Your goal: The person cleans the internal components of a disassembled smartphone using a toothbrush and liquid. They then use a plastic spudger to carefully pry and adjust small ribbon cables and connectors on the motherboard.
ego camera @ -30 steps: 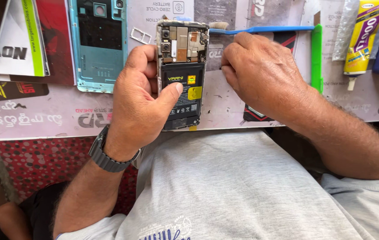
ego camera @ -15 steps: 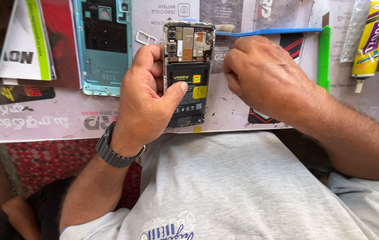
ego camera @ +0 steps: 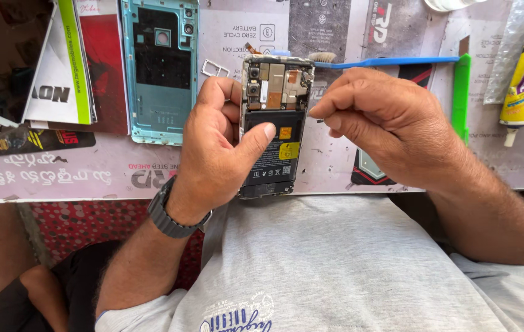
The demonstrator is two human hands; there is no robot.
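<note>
Clearly the opened phone [ego camera: 272, 126], at centre frame with its back off, is light and stiff but fragile: bare circuit parts sit at its top and a black battery below. The left hand [ego camera: 213, 150] wraps its left edge, thumb pressed on the battery. The right hand [ego camera: 385, 126] is closed in a pinch beside the phone's upper right edge; whether it holds anything I cannot tell. Gripping by the side edges looks safest. A blue back cover [ego camera: 160, 67] lies on the surface [ego camera: 90, 175] at upper left.

Glossy black battery [ego camera: 272, 150], teal plastic back cover [ego camera: 160, 71], matt printed mat [ego camera: 90, 166]
</note>
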